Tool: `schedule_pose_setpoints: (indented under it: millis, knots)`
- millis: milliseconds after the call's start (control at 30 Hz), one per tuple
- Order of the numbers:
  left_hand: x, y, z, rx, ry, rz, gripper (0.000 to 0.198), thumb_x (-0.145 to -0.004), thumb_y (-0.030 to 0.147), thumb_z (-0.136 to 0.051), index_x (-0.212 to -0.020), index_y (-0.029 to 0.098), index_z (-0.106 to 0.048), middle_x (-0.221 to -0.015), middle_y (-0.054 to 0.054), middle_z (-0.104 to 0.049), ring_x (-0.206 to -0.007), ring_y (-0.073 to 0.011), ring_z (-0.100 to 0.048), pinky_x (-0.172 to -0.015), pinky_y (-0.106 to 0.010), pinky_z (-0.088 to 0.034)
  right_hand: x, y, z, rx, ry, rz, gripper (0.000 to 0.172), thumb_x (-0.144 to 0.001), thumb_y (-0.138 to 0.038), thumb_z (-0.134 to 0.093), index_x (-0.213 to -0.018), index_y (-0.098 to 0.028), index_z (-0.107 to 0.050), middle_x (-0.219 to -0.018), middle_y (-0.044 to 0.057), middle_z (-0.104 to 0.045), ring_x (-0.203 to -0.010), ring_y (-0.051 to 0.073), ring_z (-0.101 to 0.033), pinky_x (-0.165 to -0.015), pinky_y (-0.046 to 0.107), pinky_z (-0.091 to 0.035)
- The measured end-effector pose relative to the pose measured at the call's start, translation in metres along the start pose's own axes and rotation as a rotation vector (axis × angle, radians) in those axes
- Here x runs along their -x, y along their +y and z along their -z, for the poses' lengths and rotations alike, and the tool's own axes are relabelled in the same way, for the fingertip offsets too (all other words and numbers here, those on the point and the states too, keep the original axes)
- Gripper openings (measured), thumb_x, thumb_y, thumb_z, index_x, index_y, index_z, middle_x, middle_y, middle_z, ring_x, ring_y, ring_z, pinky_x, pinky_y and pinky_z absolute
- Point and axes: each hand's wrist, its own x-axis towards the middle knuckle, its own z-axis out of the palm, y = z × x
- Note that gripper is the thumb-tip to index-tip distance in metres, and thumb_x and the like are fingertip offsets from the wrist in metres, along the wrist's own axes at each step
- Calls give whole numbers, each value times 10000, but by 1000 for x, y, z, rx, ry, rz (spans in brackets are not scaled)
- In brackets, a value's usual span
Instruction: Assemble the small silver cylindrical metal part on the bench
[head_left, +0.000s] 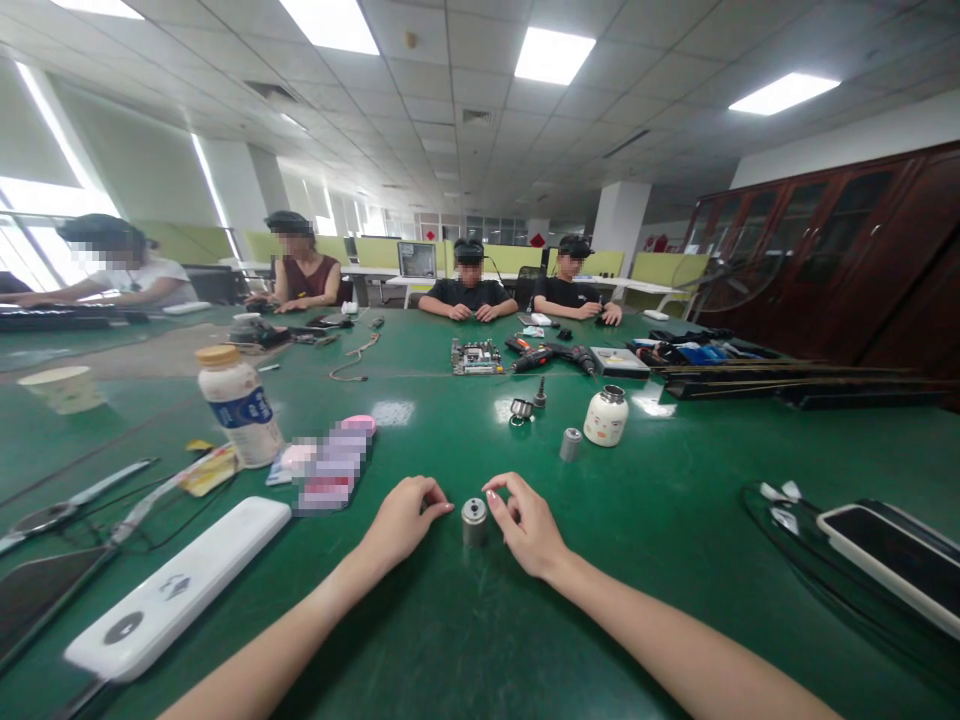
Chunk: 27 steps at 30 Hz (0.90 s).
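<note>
My left hand [409, 520] and right hand [529, 525] rest loosely curled, holding nothing, either side of the small metal cylinder [474, 520] standing unlifted on the counter [675, 530]; with a second cylinder [571, 444] and white jar [606, 416] beyond it lying apart, I judge little is done.

No lettering reads clearly from here: the blue label on the white bottle [238, 405], the marks on the long white case [180, 585] and the far red signs [537, 240] are too blurred.
</note>
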Motion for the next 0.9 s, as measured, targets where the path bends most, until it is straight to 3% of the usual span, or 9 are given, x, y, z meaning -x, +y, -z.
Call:
schedule_pose_setpoints:
  millis: [100, 300, 500, 700, 900]
  knots:
    - [0, 1, 2, 58, -6, 22, 146, -784, 300, -605, -721, 197, -686, -738, -47, -707, -734, -217, -642, -695, -314, -457, 0, 0, 0, 18, -5, 6, 244, -974, -409, -450, -1021, -214, -590, -702, -32, -562, -508, 116, -521, -586, 268, -420]
    - [-1, -1, 10, 4, -13, 1, 192, -599, 339, -757, -753, 226, -735, -770, -33, -705, -715, -216, -645, -650, -288, -465, 0, -2, 0, 19, -9, 10, 242, -975, -404, -445, -1009, -210, -586, -747, -18, -598, -508, 111, -532, -588, 262, -429]
    - [-6, -3, 17, 148, -134, 72, 99, -638, 331, -676, -610, 260, -740, -610, -2, -730, -634, -215, -668, -655, -294, -483, -1, -2, 0, 31, -3, 2, 243, -974, -412, -452, -997, -213, -591, -747, -19, -601, -507, 111, -529, -592, 260, -427]
    - [-1, 22, 19, 392, 37, 25, 334, -754, 485, -644, -891, 221, -797, -879, -60, -789, -848, -260, -709, -791, -355, -537, -1, -1, 0, 28, 1, 7, 246, -977, -410, -453, -1004, -211, -594, -793, -9, -622, -519, 105, -527, -596, 254, -422]
    - [9, 35, 8, 280, 107, -96, 253, -789, 455, -659, -890, 278, -809, -834, -54, -709, -834, -225, -664, -803, -362, -521, -1, -2, 0, 40, 7, 18, 239, -975, -408, -460, -1002, -211, -592, -822, -9, -616, -517, 97, -505, -588, 249, -403]
